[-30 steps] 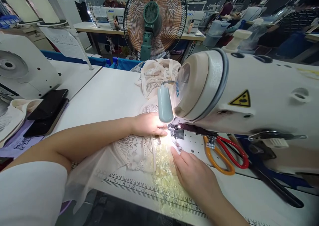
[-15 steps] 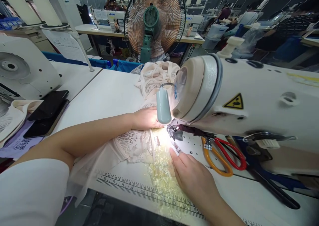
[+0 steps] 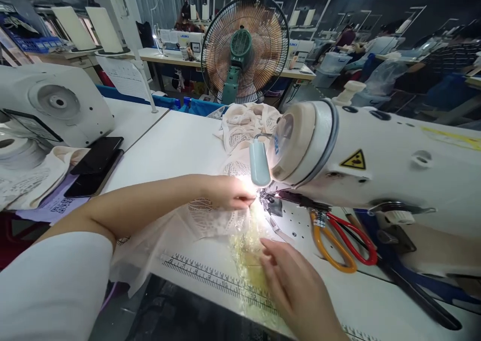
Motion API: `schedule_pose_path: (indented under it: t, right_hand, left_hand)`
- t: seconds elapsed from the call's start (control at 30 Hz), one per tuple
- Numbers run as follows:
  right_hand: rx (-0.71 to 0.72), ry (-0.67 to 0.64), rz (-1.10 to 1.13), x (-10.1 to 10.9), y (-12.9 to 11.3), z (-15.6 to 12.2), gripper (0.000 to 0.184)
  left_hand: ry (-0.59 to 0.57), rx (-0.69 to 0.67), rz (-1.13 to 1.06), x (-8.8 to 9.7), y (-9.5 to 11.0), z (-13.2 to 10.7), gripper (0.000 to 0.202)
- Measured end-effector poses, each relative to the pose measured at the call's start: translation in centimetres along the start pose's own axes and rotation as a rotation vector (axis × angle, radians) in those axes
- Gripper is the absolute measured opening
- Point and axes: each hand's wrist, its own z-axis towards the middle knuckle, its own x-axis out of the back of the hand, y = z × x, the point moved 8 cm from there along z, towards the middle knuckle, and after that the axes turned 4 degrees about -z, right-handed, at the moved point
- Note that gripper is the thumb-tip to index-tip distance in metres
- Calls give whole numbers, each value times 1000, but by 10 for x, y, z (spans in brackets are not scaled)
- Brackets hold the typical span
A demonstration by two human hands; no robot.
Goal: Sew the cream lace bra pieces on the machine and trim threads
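Observation:
My left hand [image 3: 235,193] is beside the needle area of a white sewing machine [image 3: 391,155], its fingers closed at the edge of pale lace fabric [image 3: 208,220]. Glare from the small lamp [image 3: 259,168] washes out the fingertips. My right hand [image 3: 296,281] lies lower on the table, fingers loosely bent and apart, with nothing visible in them. Beside its fingertips runs a shiny, yellowish see-through strip [image 3: 246,245], crossing a printed ruler scale [image 3: 210,277]. A narrow pale strap [image 3: 277,226] lies by the machine's presser foot, apart from my right hand.
Orange-handled scissors [image 3: 333,248] and red-handled scissors [image 3: 356,240] lie under the machine arm. More lace garments [image 3: 248,123] are heaped behind the lamp. Phones [image 3: 95,165] lie at the left. A large fan [image 3: 244,50] stands beyond the table; people sit at machines in the background.
My right hand has let go of the narrow strap and drawn back toward the table's front edge. My left hand's fingers have curled in near the needle. The head view has shifted slightly.

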Motion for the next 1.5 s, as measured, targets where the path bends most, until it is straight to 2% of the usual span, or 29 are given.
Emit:
schedule_pose_path:
  t: [0.1, 0.17, 0.23, 0.3, 0.37, 0.43, 0.53, 0.67, 0.83, 1.1, 1.37, 1.5]
  right_hand:
    - [14, -85, 167, -19, -27, 10, 48]
    - [-39, -170, 246, -34, -33, 18, 44]
    - [-144, -198, 290, -40, -27, 24, 32]
    - [-262, -154, 284, -36, -10, 26, 27]
    - [-363, -129, 232, -29, 8, 23, 30]
    - [-425, -150, 176, -24, 22, 19, 31]
    - [-474, -198, 130, -22, 35, 14, 26]
    - [-464, -253, 58, -24, 40, 13, 34]
    - [-427, -282, 1, -25, 43, 15, 38]
    - [-479, -344, -26, -27, 53, 15, 41]
    - [-502, -426, -77, -30, 56, 19, 39]
    - [-543, -483, -169, -29, 53, 24, 38]
  left_hand:
    - [186, -15, -257, 14, -3, -1, 16]
    - [266, 10, -309, 14, -9, 1, 18]
    - [315, 52, -216, 9, -14, 3, 17]
    - [329, 147, -12, 2, -19, 3, 14]
    - [298, 270, 166, -6, -24, 0, 12]
    - [250, 340, 254, -13, -23, -4, 16]
    - [189, 278, 350, -22, -10, -6, 24]
    - [144, 227, 427, -28, -2, -3, 20]
    - [78, 274, 378, -29, -6, 6, 24]
    - [-7, 369, 331, -26, -8, 15, 28]
    - [-25, 395, 290, -25, -9, 18, 30]
    - [-25, 474, 248, -19, -11, 15, 27]
